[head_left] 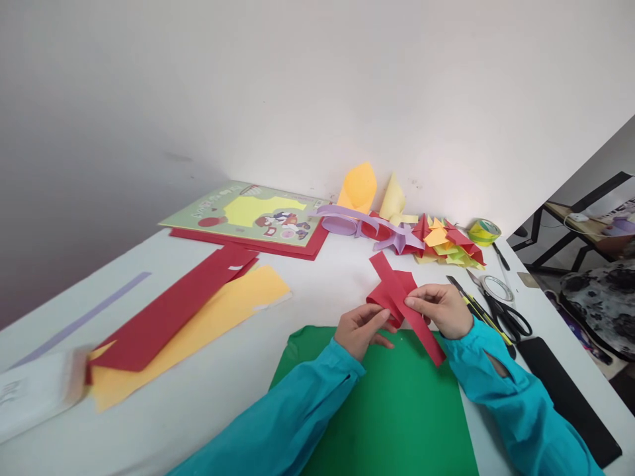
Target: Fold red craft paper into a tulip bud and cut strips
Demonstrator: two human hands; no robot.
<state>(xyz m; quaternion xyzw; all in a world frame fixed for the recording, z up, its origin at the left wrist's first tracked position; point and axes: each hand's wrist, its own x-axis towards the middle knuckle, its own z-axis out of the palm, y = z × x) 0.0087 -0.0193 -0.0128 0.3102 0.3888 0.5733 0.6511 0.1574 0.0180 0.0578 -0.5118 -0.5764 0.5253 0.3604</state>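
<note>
A red folded paper piece [401,291], with a long flat strip crossing a looped part, is held up between my hands over the far edge of a green mat [397,403]. From the left, my left hand [364,328] pinches the looped part between thumb and fingers. My right hand [443,308] grips the long strip near its middle, thumb on the near face. The strip's lower end hangs free over the mat. My fingers partly hide the folds where the parts meet.
Red paper strips [173,311] and orange paper [198,337] lie to the left, by a purple strip [84,320]. Behind are a green booklet [223,215] and folded paper shapes [446,244]. Scissors [508,317], a tape roll [497,288] and a black case [568,400] lie right.
</note>
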